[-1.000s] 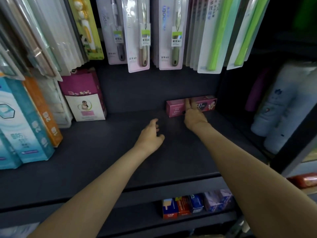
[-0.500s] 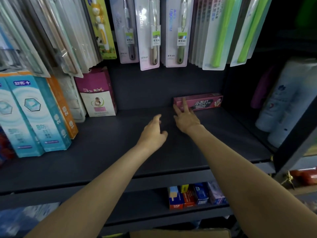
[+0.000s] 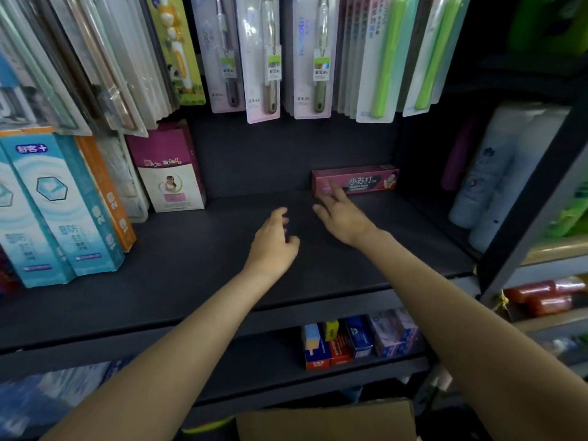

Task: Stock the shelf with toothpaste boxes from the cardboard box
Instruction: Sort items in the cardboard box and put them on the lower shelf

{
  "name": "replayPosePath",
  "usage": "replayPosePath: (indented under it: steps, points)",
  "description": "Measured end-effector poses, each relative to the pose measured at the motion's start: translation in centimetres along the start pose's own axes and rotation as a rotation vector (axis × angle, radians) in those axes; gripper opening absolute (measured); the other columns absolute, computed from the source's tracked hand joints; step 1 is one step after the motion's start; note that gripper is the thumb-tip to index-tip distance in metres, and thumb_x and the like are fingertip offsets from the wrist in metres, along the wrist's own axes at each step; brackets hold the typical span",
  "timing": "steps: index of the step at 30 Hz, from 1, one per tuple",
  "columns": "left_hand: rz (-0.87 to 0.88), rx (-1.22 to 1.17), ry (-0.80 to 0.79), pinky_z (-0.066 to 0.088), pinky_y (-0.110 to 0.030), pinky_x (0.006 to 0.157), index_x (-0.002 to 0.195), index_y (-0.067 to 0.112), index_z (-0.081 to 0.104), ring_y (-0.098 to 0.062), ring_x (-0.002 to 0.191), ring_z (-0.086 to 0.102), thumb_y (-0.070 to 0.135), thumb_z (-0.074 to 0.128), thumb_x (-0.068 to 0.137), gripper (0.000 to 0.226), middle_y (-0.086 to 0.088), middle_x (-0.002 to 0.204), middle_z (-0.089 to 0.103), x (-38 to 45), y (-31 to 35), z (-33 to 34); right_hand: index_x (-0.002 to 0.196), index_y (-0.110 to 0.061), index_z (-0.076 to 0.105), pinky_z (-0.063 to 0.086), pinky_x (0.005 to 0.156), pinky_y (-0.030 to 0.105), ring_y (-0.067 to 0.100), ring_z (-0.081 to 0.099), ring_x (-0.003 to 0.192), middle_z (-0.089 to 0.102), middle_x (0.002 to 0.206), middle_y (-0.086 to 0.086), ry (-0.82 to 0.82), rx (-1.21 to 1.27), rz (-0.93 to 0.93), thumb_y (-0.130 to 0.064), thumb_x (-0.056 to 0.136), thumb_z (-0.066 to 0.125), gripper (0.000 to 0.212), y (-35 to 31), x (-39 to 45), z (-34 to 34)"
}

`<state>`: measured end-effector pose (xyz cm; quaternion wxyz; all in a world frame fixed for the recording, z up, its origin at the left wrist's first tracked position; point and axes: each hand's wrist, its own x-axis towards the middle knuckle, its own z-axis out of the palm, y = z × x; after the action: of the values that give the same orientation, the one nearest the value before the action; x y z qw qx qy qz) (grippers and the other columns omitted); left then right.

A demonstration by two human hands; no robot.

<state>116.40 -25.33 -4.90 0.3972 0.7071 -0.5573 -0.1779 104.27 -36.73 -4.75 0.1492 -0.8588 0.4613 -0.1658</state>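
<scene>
Shelf [image 3: 197,268] of dark board carries one pink box [image 3: 359,181] lying on its long side at the back right, against the rear wall. The right hand [image 3: 345,218] reaches toward it with fingers spread and straight; its longest fingertip overlaps the box's lower left front, but whether it touches cannot be told. The left hand [image 3: 273,243] hovers over the bare middle of the shelf, fingers loosely curled, holding nothing; its fingertips are hidden behind the knuckles. Both hands are near each other but apart. Blue boxes [image 3: 47,205] stand at the left, cut off by the frame edge, with a purple carton [image 3: 168,167] beside them. Toothbrush packs [image 3: 264,55] hang above, tops cut off. White bottles [image 3: 499,173] at the right are blurred. The cardboard box [image 3: 327,421] shows only a flap at the bottom edge; its contents are out of sight. Small boxes [image 3: 353,342] sit on the lower shelf, print unreadable.
</scene>
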Motion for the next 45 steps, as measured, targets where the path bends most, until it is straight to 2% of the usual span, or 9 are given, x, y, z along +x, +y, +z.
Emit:
replayPosePath:
  steps: [5,9,15,19,24,30,37,41,45]
  points:
    - [0.361,-0.056,0.155,0.047,-0.024,0.087,0.120,0.006,0.052,-0.009,0.096,0.056,-0.002,0.047,0.085,0.036,-0.005,0.112,0.058,-7.3,0.1,0.8,0.108,0.002,0.062,0.054,0.080,0.041,0.032,0.062,0.098,0.058,0.116,0.018,0.313,-0.043,-0.426,-0.016,0.092,0.041,0.032,-1.6,-11.8,0.4]
    - [0.530,-0.015,-0.025,0.042,-0.021,0.079,0.104,0.003,0.058,-0.015,0.091,0.054,0.003,0.042,0.080,0.029,-0.007,0.099,0.059,-15.8,-3.9,4.0,0.086,-0.003,0.062,0.042,0.059,0.031,0.019,0.054,0.072,0.061,0.080,0.011,0.145,-0.027,-0.435,-0.013,0.083,0.038,0.026,-1.2,-22.2,4.6]
    - [0.273,0.199,-0.615,0.045,-0.043,0.086,0.120,0.007,0.051,-0.034,0.107,0.052,0.001,0.045,0.082,0.039,-0.013,0.119,0.050,-25.7,-14.2,13.3,0.116,-0.014,0.059,0.045,0.086,0.037,0.029,0.057,0.111,0.059,0.121,0.008,-0.593,-0.219,-0.019,-0.020,0.093,0.043,0.029,5.4,-34.0,19.2]
    - [0.167,0.345,-0.823,0.039,-0.032,0.087,0.131,0.014,0.041,-0.025,0.116,0.046,0.005,0.044,0.090,0.043,-0.005,0.133,0.040,-29.3,-18.5,16.6,0.119,-0.009,0.057,0.045,0.096,0.040,0.029,0.051,0.120,0.056,0.127,0.013,-0.702,-0.156,0.149,-0.022,0.091,0.048,0.032,7.7,-38.0,27.2]
    - [0.108,0.359,-0.782,0.044,-0.031,0.079,0.127,0.015,0.044,-0.018,0.107,0.051,0.005,0.042,0.091,0.037,0.000,0.125,0.045,-28.8,-21.5,18.1,0.138,-0.007,0.030,0.034,0.105,0.041,0.031,0.035,0.131,0.037,0.140,0.013,-0.831,-0.283,0.358,-0.044,0.081,0.066,0.077,10.0,-38.3,34.3]
    - [0.150,0.316,-0.655,0.048,-0.036,0.072,0.115,0.012,0.052,-0.017,0.092,0.057,0.002,0.043,0.090,0.029,0.000,0.115,0.054,-27.3,-23.5,19.8,0.137,-0.002,0.027,0.030,0.109,0.040,0.029,0.040,0.131,0.040,0.139,0.014,-0.831,-0.446,0.374,-0.037,0.077,0.074,0.084,11.2,-38.1,39.6]
    - [0.193,0.269,-0.779,0.047,-0.038,0.082,0.119,0.012,0.051,-0.021,0.099,0.057,0.000,0.046,0.085,0.036,-0.003,0.117,0.052,-26.7,-20.2,18.5,0.124,-0.004,0.050,0.046,0.091,0.034,0.030,0.055,0.117,0.053,0.129,0.017,-0.911,-0.134,0.512,-0.033,0.080,0.068,0.056,12.8,-35.7,29.9]
    - [0.206,0.327,-0.882,0.039,-0.030,0.089,0.131,0.013,0.042,-0.025,0.114,0.050,0.009,0.056,0.085,0.048,-0.008,0.128,0.044,-24.7,-15.5,15.7,0.094,-0.006,0.057,0.043,0.059,0.025,0.024,0.058,0.077,0.057,0.093,0.012,-0.987,-0.106,0.417,-0.017,0.072,0.074,0.030,11.7,-32.3,18.0]
    - [0.140,0.310,-1.007,0.031,-0.022,0.102,0.143,0.018,0.024,-0.020,0.131,0.037,0.023,0.071,0.079,0.080,-0.002,0.146,0.031,-22.5,-11.5,11.9,0.099,-0.012,0.053,0.041,0.069,0.029,0.017,0.052,0.089,0.054,0.093,-0.001,-0.869,0.011,0.299,-0.016,0.071,0.077,0.036,9.2,-29.5,7.8]
